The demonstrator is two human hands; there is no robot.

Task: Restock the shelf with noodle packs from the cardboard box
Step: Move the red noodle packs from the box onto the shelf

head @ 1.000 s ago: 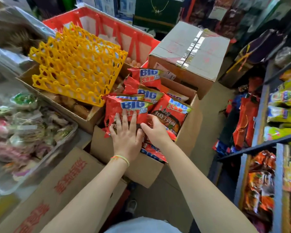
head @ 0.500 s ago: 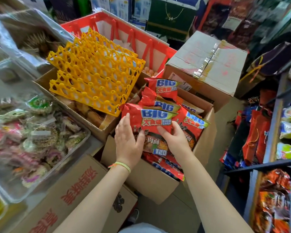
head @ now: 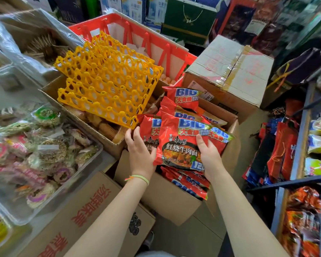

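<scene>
Left hand (head: 140,154) and right hand (head: 208,154): each grips a side of red noodle packs (head: 182,143), fingers curled, above open box (head: 167,193).

Head view, person's body only.

Both forearms bare from lower frame edge to the wrists; no sleeves, cuffs or gloves visible on either arm.

Left hand (head: 140,154): bare, no rings visible on the fingers that show. Nails short, unpainted as far as can be told.

Left wrist: thin string bracelet (head: 137,178), pale yellow-green, with a short pink-orange strand or loose end sticking out on the outer side. Sits snug around the wrist.

Right hand (head: 209,156): bare, no rings, no watch or band on the wrist.

Bottom edge, centre: a pale grey-white patch of clothing (head: 152,254), blurred; garment type cannot be told.
</scene>
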